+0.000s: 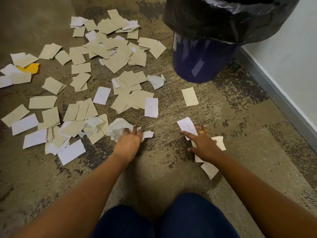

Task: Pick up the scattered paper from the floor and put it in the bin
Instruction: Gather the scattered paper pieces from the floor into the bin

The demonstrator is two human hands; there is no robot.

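Several tan and white paper pieces (109, 54) lie scattered across the carpet, mostly left and centre. A blue bin (200, 60) lined with a black bag (223, 16) stands at the upper right. My left hand (128, 143) rests on the floor, its fingers closing around a crumpled white paper ball (116, 128) and a small white scrap (147, 134). My right hand (202, 143) presses down on a few tan pieces (218, 143), with a white slip (187, 126) pinched at its fingertips.
A white wall with a grey baseboard (277, 93) runs along the right. A yellow paper (32, 67) lies at the far left. One tan slip (189, 97) lies alone in front of the bin. My knees in dark blue trousers (163, 220) fill the bottom edge.
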